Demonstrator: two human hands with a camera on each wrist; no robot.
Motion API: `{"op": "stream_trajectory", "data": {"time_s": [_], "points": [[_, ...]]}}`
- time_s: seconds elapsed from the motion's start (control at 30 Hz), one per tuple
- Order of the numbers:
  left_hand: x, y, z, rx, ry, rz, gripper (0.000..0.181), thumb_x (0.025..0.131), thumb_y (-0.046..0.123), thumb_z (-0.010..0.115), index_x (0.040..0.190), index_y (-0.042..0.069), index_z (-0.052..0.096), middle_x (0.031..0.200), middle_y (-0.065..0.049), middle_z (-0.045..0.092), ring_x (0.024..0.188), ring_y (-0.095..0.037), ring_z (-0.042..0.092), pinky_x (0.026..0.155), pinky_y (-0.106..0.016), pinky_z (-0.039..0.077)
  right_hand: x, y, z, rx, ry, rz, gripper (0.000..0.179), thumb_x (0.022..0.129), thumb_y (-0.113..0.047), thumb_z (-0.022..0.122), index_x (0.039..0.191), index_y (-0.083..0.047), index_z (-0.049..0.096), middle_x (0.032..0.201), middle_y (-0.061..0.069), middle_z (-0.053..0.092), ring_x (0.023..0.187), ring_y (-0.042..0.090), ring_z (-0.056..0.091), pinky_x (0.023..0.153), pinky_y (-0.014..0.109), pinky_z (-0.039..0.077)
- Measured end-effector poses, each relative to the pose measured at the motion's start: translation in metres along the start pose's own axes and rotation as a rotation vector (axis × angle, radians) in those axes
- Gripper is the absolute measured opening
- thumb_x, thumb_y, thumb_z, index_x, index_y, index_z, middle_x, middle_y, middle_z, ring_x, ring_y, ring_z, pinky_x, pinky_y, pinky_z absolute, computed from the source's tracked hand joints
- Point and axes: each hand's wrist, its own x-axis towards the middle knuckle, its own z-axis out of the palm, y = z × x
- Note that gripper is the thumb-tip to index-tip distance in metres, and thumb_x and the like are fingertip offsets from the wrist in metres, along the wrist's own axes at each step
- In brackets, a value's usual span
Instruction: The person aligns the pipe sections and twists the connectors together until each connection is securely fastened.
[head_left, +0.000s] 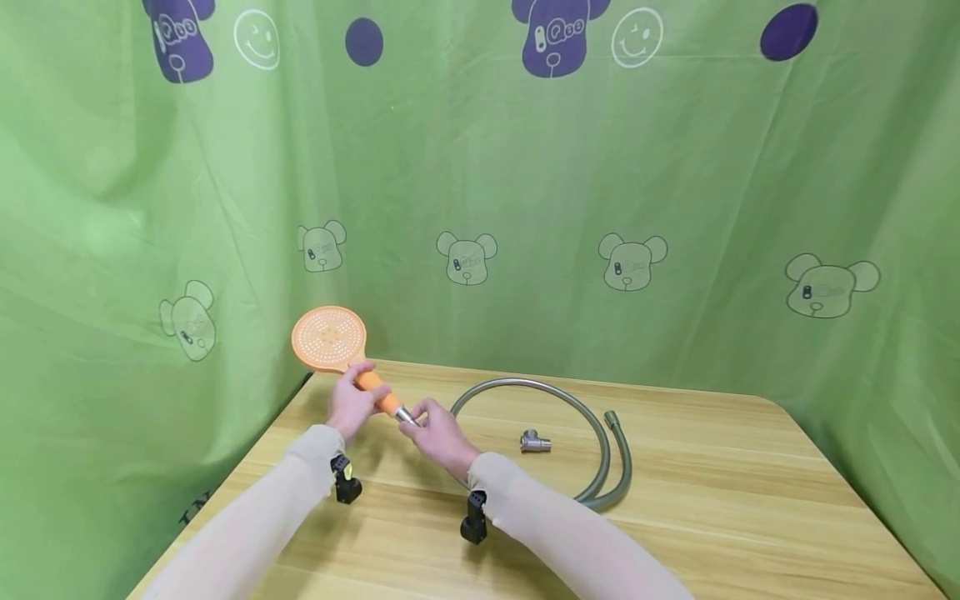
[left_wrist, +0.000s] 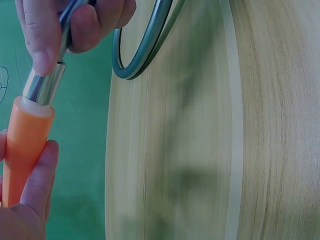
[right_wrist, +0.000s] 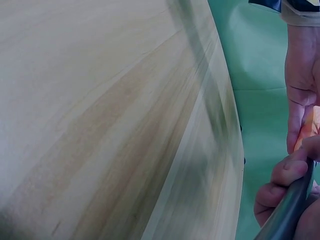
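Observation:
An orange shower head with a round perforated face is held up over the table's far left corner. My left hand grips its orange handle, thumb and fingers on opposite sides. At the handle's lower end sits a shiny metal connector, in line with the handle. With my right hand I pinch the grey shower hose right at this connector, one fingertip touching the metal in the left wrist view. From there the hose loops over the table to a loose end with a fitting.
A small metal T-shaped valve lies on the wooden table, inside the hose loop. Green printed curtains hang behind and at both sides. Each wrist carries a small black camera.

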Motion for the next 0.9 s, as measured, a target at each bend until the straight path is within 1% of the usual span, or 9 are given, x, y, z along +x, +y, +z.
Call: {"op": "stream_trajectory", "data": {"time_s": [0.17, 0.27, 0.33, 0.47, 0.53, 0.63, 0.73, 0.8, 0.9], "points": [[0.0004, 0.0003, 0.0003, -0.006, 0.004, -0.008, 0.060, 0.087, -0.003, 0.072, 0.143, 0.006, 0.051, 0.133, -0.026, 0.048, 0.102, -0.033, 0.062, 0.075, -0.029, 0.062, 0.0014, 0.0006, -0.0010, -0.014, 0.005, -0.012, 0.019, 0.095, -0.024, 0.068, 0.100, -0.011, 0.055, 0.067, -0.003, 0.052, 0.053, 0.009, 0.042, 0.044, 0.022, 0.032], [0.0002, 0.0015, 0.0010, -0.009, 0.006, -0.006, 0.060, 0.087, -0.003, 0.072, 0.143, 0.006, 0.051, 0.134, -0.026, 0.048, 0.100, -0.032, 0.063, 0.074, -0.028, 0.062, 0.0023, 0.0006, -0.0011, -0.024, 0.004, -0.022, 0.016, 0.097, -0.025, 0.066, 0.098, -0.010, 0.059, 0.069, -0.002, 0.054, 0.054, 0.009, 0.043, 0.045, 0.023, 0.034], [0.0000, 0.0026, 0.0014, -0.010, 0.005, -0.003, 0.060, 0.087, -0.004, 0.072, 0.143, 0.005, 0.051, 0.134, -0.026, 0.048, 0.099, -0.031, 0.063, 0.074, -0.028, 0.062, 0.0031, 0.0002, -0.0014, -0.033, -0.005, -0.028, 0.019, 0.099, -0.025, 0.062, 0.099, -0.007, 0.062, 0.070, -0.003, 0.055, 0.054, 0.009, 0.044, 0.046, 0.023, 0.035], [-0.0006, 0.0039, 0.0014, -0.002, 0.007, -0.003, 0.059, 0.087, -0.003, 0.072, 0.142, 0.005, 0.051, 0.135, -0.026, 0.048, 0.099, -0.031, 0.063, 0.073, -0.027, 0.061, 0.0055, 0.0004, -0.0017, -0.059, -0.022, -0.047, 0.030, 0.102, -0.026, 0.057, 0.100, 0.001, 0.068, 0.068, -0.003, 0.052, 0.054, 0.009, 0.041, 0.046, 0.022, 0.033], [-0.0007, 0.0035, 0.0012, 0.001, 0.008, -0.008, 0.059, 0.088, -0.003, 0.072, 0.142, 0.005, 0.051, 0.135, -0.027, 0.048, 0.100, -0.031, 0.063, 0.073, -0.026, 0.061, 0.0063, 0.0009, -0.0014, -0.061, -0.022, -0.048, 0.032, 0.103, -0.027, 0.056, 0.101, 0.002, 0.070, 0.066, -0.003, 0.051, 0.053, 0.009, 0.040, 0.046, 0.022, 0.031], [-0.0005, 0.0030, 0.0011, 0.009, 0.005, -0.010, 0.058, 0.088, -0.003, 0.071, 0.142, 0.005, 0.051, 0.134, -0.027, 0.049, 0.099, -0.030, 0.063, 0.073, -0.026, 0.061, 0.0061, 0.0020, -0.0003, -0.033, -0.020, -0.025, 0.030, 0.103, -0.030, 0.057, 0.107, -0.002, 0.065, 0.067, -0.003, 0.053, 0.052, 0.009, 0.041, 0.045, 0.022, 0.032], [0.0005, 0.0035, 0.0021, 0.014, 0.001, -0.004, 0.058, 0.088, -0.003, 0.072, 0.142, 0.006, 0.051, 0.131, -0.026, 0.051, 0.097, -0.029, 0.064, 0.074, -0.027, 0.061, 0.0050, 0.0033, 0.0004, 0.007, -0.005, 0.004, 0.027, 0.100, -0.033, 0.061, 0.114, -0.010, 0.057, 0.072, 0.000, 0.056, 0.054, 0.010, 0.043, 0.046, 0.023, 0.034], [0.0011, 0.0041, 0.0032, 0.017, -0.003, 0.002, 0.058, 0.088, -0.003, 0.071, 0.142, 0.006, 0.051, 0.130, -0.026, 0.052, 0.096, -0.029, 0.065, 0.074, -0.027, 0.061, 0.0042, 0.0036, 0.0001, 0.023, 0.006, 0.011, 0.028, 0.098, -0.031, 0.065, 0.114, -0.012, 0.052, 0.075, 0.001, 0.056, 0.056, 0.010, 0.044, 0.046, 0.023, 0.035], [0.0017, 0.0047, 0.0046, 0.021, -0.002, 0.007, 0.059, 0.088, -0.003, 0.072, 0.142, 0.006, 0.051, 0.129, -0.026, 0.053, 0.095, -0.028, 0.065, 0.074, -0.028, 0.061, 0.0038, 0.0036, -0.0006, 0.028, 0.017, 0.008, 0.029, 0.095, -0.025, 0.069, 0.111, -0.011, 0.049, 0.075, 0.001, 0.054, 0.056, 0.011, 0.043, 0.047, 0.023, 0.035]]}}
